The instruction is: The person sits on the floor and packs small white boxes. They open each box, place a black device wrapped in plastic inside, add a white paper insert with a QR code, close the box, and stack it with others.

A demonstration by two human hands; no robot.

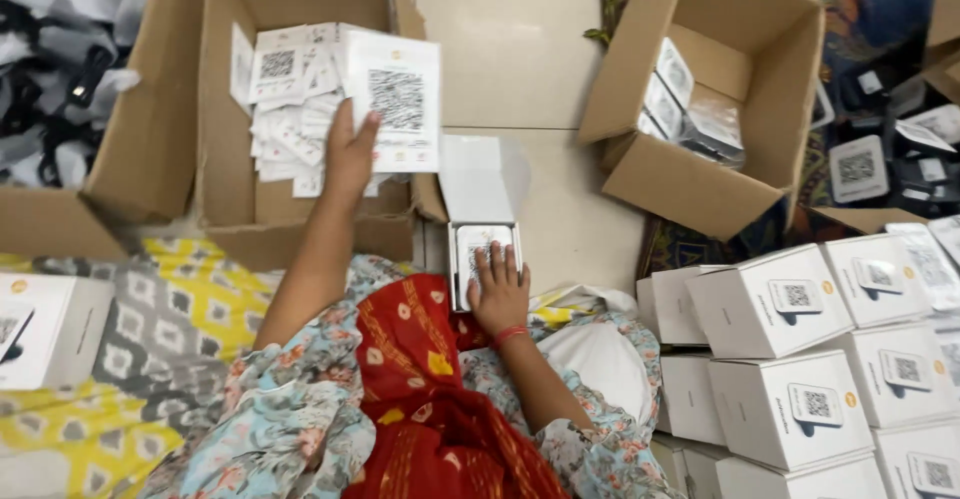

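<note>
I am pinching a white square printed card [402, 102] in my left hand [350, 154] over the brown cardboard box of cards [225, 174] at eleven o'clock, while my right hand [500, 294] is pressing flat (fingers spread, gripping nothing) on the small open white box [481, 221] at twelve, which is risking sliding off my lap.

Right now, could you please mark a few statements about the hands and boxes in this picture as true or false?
1. The left hand holds a white card over the cardboard box of cards. True.
2. The right hand rests on a small open white box. True.
3. The small open white box lies inside the cardboard box at upper right. False: it lies on the floor in front of the person.
4. The stacked white boxes stand on the person's left. False: they stand on the right.
5. The right hand holds a card. False: it lies flat on the small box's contents.
</note>
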